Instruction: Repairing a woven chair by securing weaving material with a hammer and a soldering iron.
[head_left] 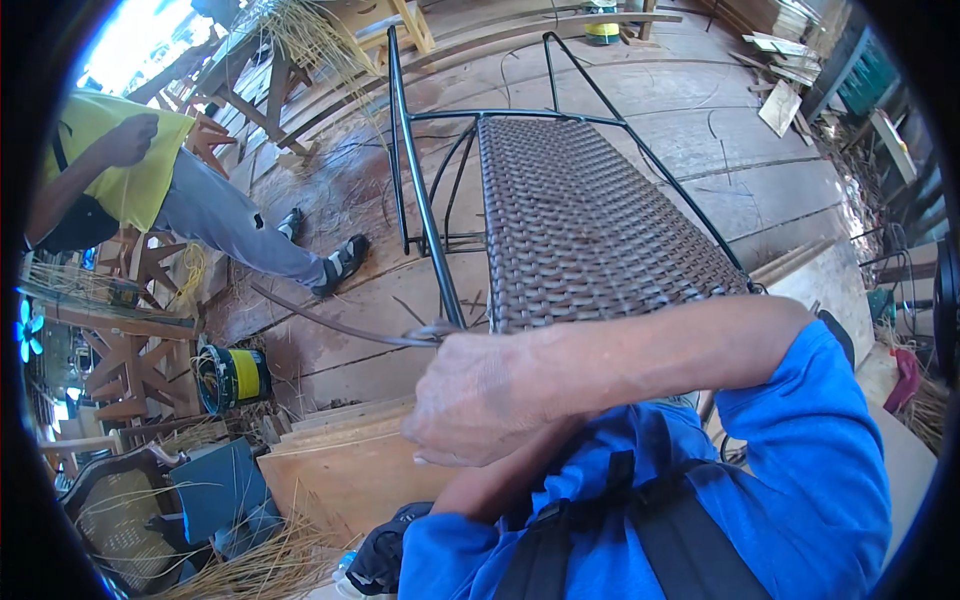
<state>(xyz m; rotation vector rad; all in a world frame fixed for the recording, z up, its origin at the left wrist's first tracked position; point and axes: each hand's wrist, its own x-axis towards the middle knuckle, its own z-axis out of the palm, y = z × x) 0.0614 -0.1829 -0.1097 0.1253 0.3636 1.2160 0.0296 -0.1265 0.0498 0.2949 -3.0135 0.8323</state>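
Observation:
My right hand [485,395] is closed in front of my chest, its forearm crossing from the right. A dark brown weaving strand [345,325] runs from the top of this hand out to the left, blurred near the fingers. My left forearm [515,470] rises beneath the right one; its hand is hidden behind it. Just beyond my arms stands a dark metal chair frame [432,230] with a woven brown panel [570,210] stretched across it. My right forearm covers the panel's near end.
At left stands a person in a yellow shirt [125,165] and grey trousers. A dark bucket with a yellow label [232,378] sits on the floor, near plywood boards [330,475]. Loose cane strips [250,565] lie at lower left. Wooden trestles [265,105] stand behind.

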